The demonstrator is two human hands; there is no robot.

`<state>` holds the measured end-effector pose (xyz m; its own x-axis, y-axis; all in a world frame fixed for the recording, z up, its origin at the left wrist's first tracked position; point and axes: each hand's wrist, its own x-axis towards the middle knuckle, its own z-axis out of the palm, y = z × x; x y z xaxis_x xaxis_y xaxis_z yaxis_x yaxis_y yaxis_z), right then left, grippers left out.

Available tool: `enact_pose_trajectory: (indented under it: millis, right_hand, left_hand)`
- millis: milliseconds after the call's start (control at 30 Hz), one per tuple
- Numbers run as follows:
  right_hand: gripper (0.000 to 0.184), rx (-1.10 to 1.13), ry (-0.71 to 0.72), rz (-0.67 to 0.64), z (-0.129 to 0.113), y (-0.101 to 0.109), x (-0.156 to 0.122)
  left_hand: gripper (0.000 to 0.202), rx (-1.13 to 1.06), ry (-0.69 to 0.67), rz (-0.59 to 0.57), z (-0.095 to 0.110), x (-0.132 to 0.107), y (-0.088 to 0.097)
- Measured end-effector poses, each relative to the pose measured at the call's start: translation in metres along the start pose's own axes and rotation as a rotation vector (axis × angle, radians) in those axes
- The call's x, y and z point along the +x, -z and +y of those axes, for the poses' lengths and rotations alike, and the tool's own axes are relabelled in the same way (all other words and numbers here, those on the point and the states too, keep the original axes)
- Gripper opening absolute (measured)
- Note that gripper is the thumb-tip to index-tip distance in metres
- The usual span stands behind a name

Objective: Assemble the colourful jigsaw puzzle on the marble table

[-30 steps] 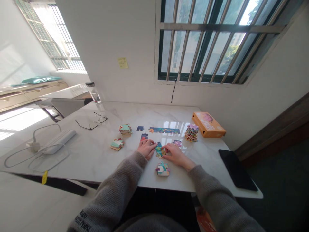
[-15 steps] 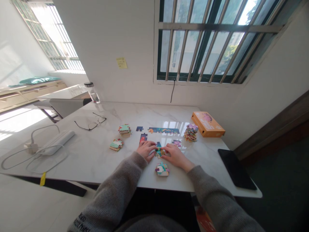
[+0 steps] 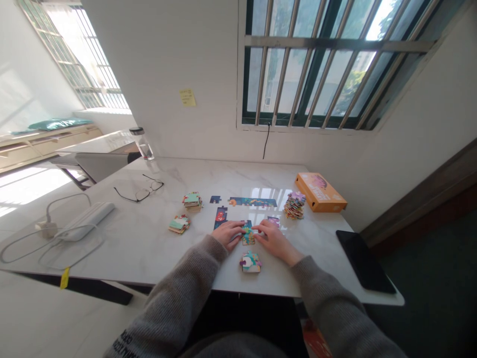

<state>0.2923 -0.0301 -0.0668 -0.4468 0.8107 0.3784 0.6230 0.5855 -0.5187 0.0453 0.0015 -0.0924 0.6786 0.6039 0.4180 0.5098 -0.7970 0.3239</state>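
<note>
Near the front of the table, both my hands are at a small joined strip of teal and green puzzle pieces [image 3: 248, 236]. My left hand [image 3: 228, 233] has its fingertips on the left edge of the strip, thumb and fingers bent around that edge. On the other side, my right hand [image 3: 275, 239] has its fingers apart, the tips at the strip's right edge. A short stack of puzzle pieces [image 3: 250, 262] lies just below. Beyond my left hand is a dark blue piece with a red figure [image 3: 221, 215]. A purple piece [image 3: 274, 221] is partly hidden behind my right hand.
A joined blue puzzle row [image 3: 253, 202] and a single blue piece [image 3: 215, 199] lie farther back. Stacks of pieces stand left [image 3: 193, 201] and right [image 3: 294, 205]. Around them are an orange box [image 3: 321, 192], a black tablet [image 3: 364, 261], glasses [image 3: 142, 194] and a power strip [image 3: 87, 221].
The strip between my hands has shifted slightly right. My right hand's fingers have drawn back a little and spread, and the strip's top piece shows more.
</note>
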Motion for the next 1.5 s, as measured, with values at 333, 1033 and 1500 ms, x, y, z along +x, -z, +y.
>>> enact_pose_trajectory:
  millis: [333,1033,1500]
  right_hand:
    - [0.028,-0.185,-0.281,0.163,0.048,0.021,-0.015]
    - [0.036,-0.127,-0.347,0.080,0.044,0.019,-0.013]
    - [0.023,0.396,-0.468,0.291,0.026,0.017,0.007]
  left_hand:
    - [0.029,-0.033,0.091,-0.036,0.006,0.004,0.011]
    - [0.027,-0.018,0.105,-0.090,0.012,0.002,0.013]
    - [0.035,0.031,0.072,0.094,0.009,0.006,0.015]
